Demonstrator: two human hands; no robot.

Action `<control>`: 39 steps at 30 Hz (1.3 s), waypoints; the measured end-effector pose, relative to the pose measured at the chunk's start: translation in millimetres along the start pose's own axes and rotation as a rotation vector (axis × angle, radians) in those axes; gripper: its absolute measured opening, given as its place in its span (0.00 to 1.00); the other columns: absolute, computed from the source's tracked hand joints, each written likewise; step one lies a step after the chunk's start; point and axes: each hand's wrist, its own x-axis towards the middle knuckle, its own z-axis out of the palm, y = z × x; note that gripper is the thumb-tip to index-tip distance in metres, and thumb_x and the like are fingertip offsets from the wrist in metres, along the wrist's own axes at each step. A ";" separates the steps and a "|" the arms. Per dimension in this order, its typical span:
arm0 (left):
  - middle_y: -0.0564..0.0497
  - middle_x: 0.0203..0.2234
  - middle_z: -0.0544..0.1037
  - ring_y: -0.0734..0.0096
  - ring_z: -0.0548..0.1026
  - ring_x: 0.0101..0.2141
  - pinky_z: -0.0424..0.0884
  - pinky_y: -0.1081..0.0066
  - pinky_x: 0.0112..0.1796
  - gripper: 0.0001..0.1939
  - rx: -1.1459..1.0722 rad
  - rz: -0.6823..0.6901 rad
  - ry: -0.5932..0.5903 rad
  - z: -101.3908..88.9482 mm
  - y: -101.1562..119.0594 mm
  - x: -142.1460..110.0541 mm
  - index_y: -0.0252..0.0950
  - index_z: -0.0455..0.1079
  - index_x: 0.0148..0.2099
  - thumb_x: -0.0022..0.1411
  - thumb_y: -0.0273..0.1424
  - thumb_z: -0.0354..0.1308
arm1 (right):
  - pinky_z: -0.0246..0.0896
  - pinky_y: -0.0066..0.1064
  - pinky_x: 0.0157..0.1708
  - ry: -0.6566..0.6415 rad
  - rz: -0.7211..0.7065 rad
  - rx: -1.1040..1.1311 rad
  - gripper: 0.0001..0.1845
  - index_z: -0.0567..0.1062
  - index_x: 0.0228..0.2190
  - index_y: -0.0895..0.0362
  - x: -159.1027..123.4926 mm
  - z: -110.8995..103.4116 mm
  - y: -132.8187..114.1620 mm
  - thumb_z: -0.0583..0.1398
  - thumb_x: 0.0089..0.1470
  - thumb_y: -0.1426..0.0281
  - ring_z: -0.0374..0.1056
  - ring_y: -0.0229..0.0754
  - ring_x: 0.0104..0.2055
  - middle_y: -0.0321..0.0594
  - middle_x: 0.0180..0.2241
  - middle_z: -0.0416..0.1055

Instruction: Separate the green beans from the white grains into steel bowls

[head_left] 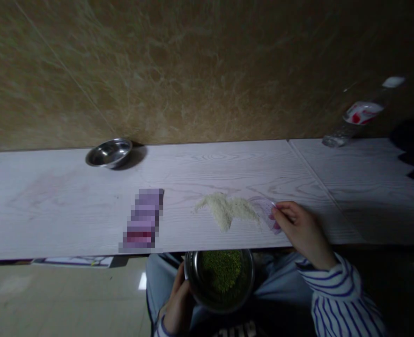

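My left hand (179,302) grips the left rim of a steel bowl (249,288) below the table's front edge, over my lap. Green mung beans (224,271) lie inside it. Over the table, my right hand (300,229) pinches a thin, see-through plastic piece (265,213) between thumb and fingers; its exact kind is unclear. The plastic's left side meets a loose, spread pile of white rice (223,210) on the tabletop. Most of my left fingers are hidden behind the bowl.
A second steel bowl (109,153) stands tilted-looking near the wall at the left. A blurred-out purple rectangular item (144,217) lies left of the rice. At the back right are a clear bottle (358,114) with a white cap and a dark object (412,142). The pale wood-grain table (52,206) meets the wall.
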 end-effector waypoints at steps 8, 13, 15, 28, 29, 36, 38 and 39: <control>0.42 0.52 0.79 0.43 0.69 0.58 0.65 0.51 0.55 0.33 -0.023 0.019 0.054 0.4 0.9 6.1 0.40 0.69 0.58 0.47 0.30 0.64 | 0.66 0.29 0.24 -0.113 -0.088 -0.056 0.09 0.72 0.34 0.54 -6.0 20.0 -3.3 0.58 0.55 0.61 0.72 0.41 0.25 0.40 0.26 0.76; 0.39 0.57 0.74 0.42 0.65 0.60 0.63 0.51 0.57 0.39 0.012 0.048 0.045 -0.7 -1.4 7.8 0.38 0.65 0.63 0.47 0.35 0.65 | 0.65 0.30 0.23 -0.084 -0.072 -0.058 0.09 0.72 0.33 0.54 -3.8 16.6 -2.4 0.58 0.55 0.61 0.71 0.41 0.23 0.40 0.25 0.75; 0.39 0.57 0.74 0.44 0.65 0.60 0.62 0.53 0.58 0.39 0.004 0.060 0.027 -0.1 -1.3 7.7 0.37 0.65 0.63 0.47 0.34 0.65 | 0.66 0.30 0.23 -0.046 -0.051 -0.058 0.09 0.71 0.33 0.54 -0.2 13.0 -2.4 0.58 0.55 0.62 0.71 0.41 0.23 0.40 0.25 0.76; 0.43 0.54 0.78 0.43 0.64 0.61 0.57 0.51 0.61 0.30 0.002 0.111 -0.033 3.7 4.5 0.5 0.40 0.74 0.55 0.48 0.34 0.66 | 0.65 0.29 0.23 -0.197 -0.096 -0.004 0.07 0.71 0.32 0.54 11.9 41.8 -15.7 0.57 0.56 0.64 0.71 0.40 0.22 0.40 0.25 0.78; 0.44 0.54 0.77 0.44 0.64 0.61 0.57 0.52 0.61 0.29 0.005 0.118 -0.029 3.5 4.5 0.2 0.41 0.74 0.55 0.48 0.33 0.66 | 0.65 0.29 0.22 -0.215 -0.104 0.007 0.08 0.71 0.32 0.54 11.7 42.8 -17.5 0.57 0.56 0.63 0.71 0.40 0.22 0.40 0.26 0.78; 0.46 0.49 0.81 0.46 0.69 0.58 0.64 0.54 0.56 0.26 -0.047 0.081 -0.023 4.6 6.9 -0.9 0.40 0.75 0.52 0.47 0.29 0.65 | 0.65 0.28 0.22 -0.199 -0.110 0.024 0.09 0.73 0.32 0.55 15.5 37.8 -21.6 0.58 0.55 0.62 0.71 0.40 0.22 0.41 0.26 0.78; 0.46 0.46 0.83 0.45 0.72 0.55 0.66 0.53 0.54 0.28 -0.024 0.070 -0.031 7.5 9.4 -3.0 0.40 0.74 0.53 0.46 0.29 0.65 | 0.65 0.28 0.22 -0.173 -0.120 0.017 0.09 0.73 0.32 0.55 19.3 37.0 -21.4 0.59 0.54 0.63 0.71 0.40 0.22 0.41 0.26 0.78; 0.46 0.45 0.83 0.45 0.72 0.55 0.67 0.53 0.53 0.29 -0.013 0.068 -0.033 8.9 10.7 -4.3 0.40 0.74 0.53 0.46 0.30 0.64 | 0.65 0.28 0.22 -0.167 -0.125 0.014 0.09 0.73 0.32 0.55 21.6 37.5 -21.4 0.59 0.54 0.63 0.71 0.40 0.23 0.41 0.26 0.78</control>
